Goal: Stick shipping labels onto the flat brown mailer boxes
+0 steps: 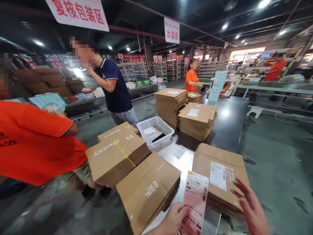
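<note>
My left hand (176, 218) pinches a long printed shipping label (197, 192) by its left edge, thumb on top. My right hand (253, 205) has its fingers spread and holds nothing. It hovers at the right edge of a stack of flat cardboard boxes (202, 155). On top of that stack lies a white shipping label (218, 175). Left of my left hand is another stack of flattened cartons (149, 186), with no label visible on its top sheet.
A white plastic basket (156, 125) stands behind, near a strapped carton stack (119, 153). Labelled stacks (198, 114) sit farther back on the dark table (227, 114). A person in orange (36, 140) and one in navy (114, 88) are at the left.
</note>
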The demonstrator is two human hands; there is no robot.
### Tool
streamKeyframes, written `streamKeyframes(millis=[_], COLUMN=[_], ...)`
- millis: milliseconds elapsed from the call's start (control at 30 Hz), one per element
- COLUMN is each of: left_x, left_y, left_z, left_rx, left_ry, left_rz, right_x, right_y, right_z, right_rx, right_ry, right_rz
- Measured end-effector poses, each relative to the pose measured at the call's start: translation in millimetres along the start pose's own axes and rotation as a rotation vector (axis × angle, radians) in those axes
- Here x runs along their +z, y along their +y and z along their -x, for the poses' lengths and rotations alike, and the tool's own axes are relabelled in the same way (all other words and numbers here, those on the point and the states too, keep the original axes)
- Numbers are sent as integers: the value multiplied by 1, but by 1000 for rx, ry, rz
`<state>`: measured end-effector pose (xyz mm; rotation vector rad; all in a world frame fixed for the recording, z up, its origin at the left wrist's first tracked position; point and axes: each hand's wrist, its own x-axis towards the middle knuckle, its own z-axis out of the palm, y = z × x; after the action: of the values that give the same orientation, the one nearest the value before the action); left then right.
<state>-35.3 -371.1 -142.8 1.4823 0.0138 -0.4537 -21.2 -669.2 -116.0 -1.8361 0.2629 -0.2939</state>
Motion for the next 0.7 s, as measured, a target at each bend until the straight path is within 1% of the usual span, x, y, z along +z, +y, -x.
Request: streamKeyframes(millis=[33, 67, 100, 133, 167, 233, 300, 333, 400, 500, 567, 633, 700], left_x=[1, 1, -1, -4, -9, -23, -38, -45, -52, -53, -52, -52, -56], left_y=[0, -1, -1, -2, -4, -4, 1, 5, 18, 38, 43, 41, 35], left_z=[5, 11, 17, 23, 30, 44, 56, 61, 68, 78, 84, 91, 97], left_rx=[11, 7, -15, -36, -51, -46, -18, -3, 9, -29, -87, -140, -167], left_ry=[-28, -51, -65, -77, -94, -130, -132, -108, -15, 118, 185, 241, 287], left_rz=[-56, -99, -119, -122, -106, -29, 98, 157, 211, 151, 100, 56, -5], right_x=[16, 30, 44, 56, 65, 80, 92, 99, 113, 134, 144, 148, 151], right_y=[-23, -43, -61, -76, -87, -98, -97, -95, -91, -89, -88, -86, -81], right_z=[2, 5, 7, 9, 11, 15, 25, 32, 51, 79, 93, 101, 106], right_rx=[-67, -99, -123, -136, -150, -166, -155, -150, -170, -250, -285, -303, -312], right_ry=[-165, -331, -451, -527, -573, -572, -546, -556, -624, -748, -771, -764, -755], right_rz=[-69, -71, -17, 68, 147, 222, 185, 159, 133, 120, 105, 114, 146])
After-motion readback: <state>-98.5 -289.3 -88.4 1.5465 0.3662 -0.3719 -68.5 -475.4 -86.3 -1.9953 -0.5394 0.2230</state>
